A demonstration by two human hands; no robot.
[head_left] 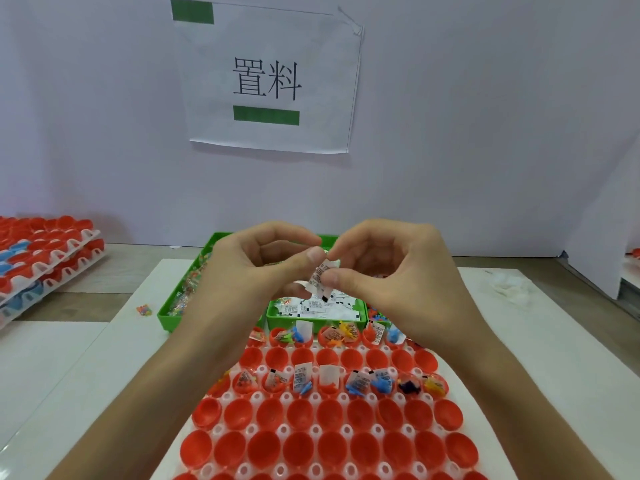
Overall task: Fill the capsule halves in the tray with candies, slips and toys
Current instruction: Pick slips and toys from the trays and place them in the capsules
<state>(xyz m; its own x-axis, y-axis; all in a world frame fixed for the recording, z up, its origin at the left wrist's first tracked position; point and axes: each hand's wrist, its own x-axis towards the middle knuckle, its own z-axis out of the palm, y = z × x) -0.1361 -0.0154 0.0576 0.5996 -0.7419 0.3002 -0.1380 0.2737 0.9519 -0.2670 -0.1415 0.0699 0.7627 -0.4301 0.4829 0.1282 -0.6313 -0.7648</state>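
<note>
The printed slips (319,279) were pinched between both hands, in the air over the green slip bin (272,315) and just beyond the far edge of the tray (284,397). The left hand (254,271) had its thumb and curled fingers closed on their left side. The right hand (391,271) pinched them from the right with thumb and forefinger. We could not tell how many slips were in the pinch; to us it looked as if one was being peeled off a few. Their long axis ran roughly upright, with the free end hanging toward the bin.

The relation that mattered, as we judged it, was that the empty capsule halves (270,448) lay below the pinch and nearer the person. A slip would therefore have to come down and back toward the body. Neither hand was plainly nearer, so whichever kept the slip would carry it. The far row and the third row already held slips and toys, while the row between them and the near rows were bare.

Left of the slip bin stood a candy bin (165,320), with a stray candy (143,309) on the white surface (519,375). Stacked trays (52,258) lay far left, and a paper sign (270,77) hung on the wall.
</note>
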